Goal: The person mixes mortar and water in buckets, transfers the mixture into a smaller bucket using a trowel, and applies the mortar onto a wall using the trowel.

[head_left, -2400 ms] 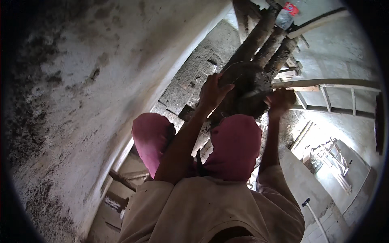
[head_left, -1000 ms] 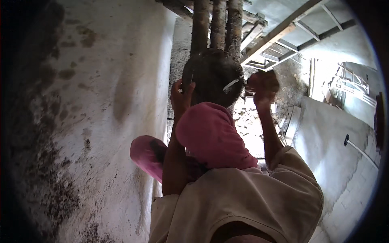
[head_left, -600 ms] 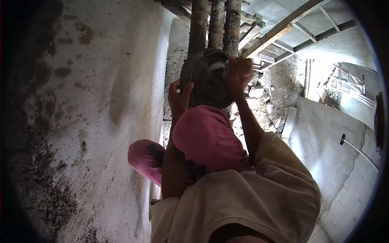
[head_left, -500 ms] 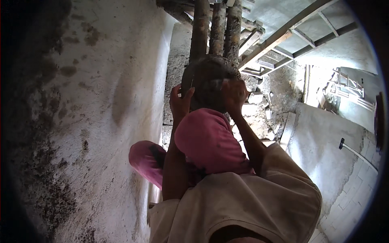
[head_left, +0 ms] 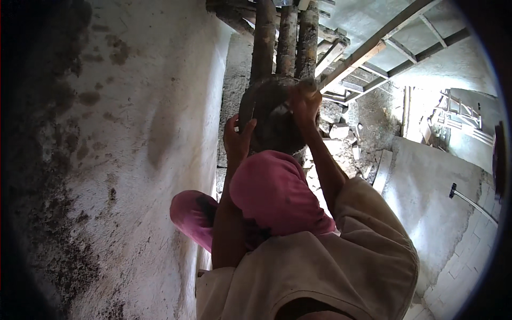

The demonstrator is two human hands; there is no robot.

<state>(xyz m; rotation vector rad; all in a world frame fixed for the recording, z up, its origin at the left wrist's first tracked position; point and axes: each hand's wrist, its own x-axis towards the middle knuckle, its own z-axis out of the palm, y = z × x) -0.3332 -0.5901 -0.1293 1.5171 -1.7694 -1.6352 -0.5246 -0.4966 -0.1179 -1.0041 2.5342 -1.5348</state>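
Note:
A dark round basin rests at the near end of the log scaffold, just beyond my raised knee. At its left rim is my left hand, closed on the edge with the thumb on the inner side. Over the right part of the basin, my right hand is closed round the handle of what looks like a trowel. The rounded handle end shows above the fist, and a pale flat blade points left over the basin. Whatever lies in the basin is too dark to make out.
Three logs run away from me beyond the basin. A stained plastered wall stands close on my left. A wooden ladder slants at the upper right. Broken rubble lies below. A long-handled tool is at the far right.
My right hand has moved slightly up and away from me, its wrist turned so the handle end and blade show more. My left hand stays on the basin's rim.

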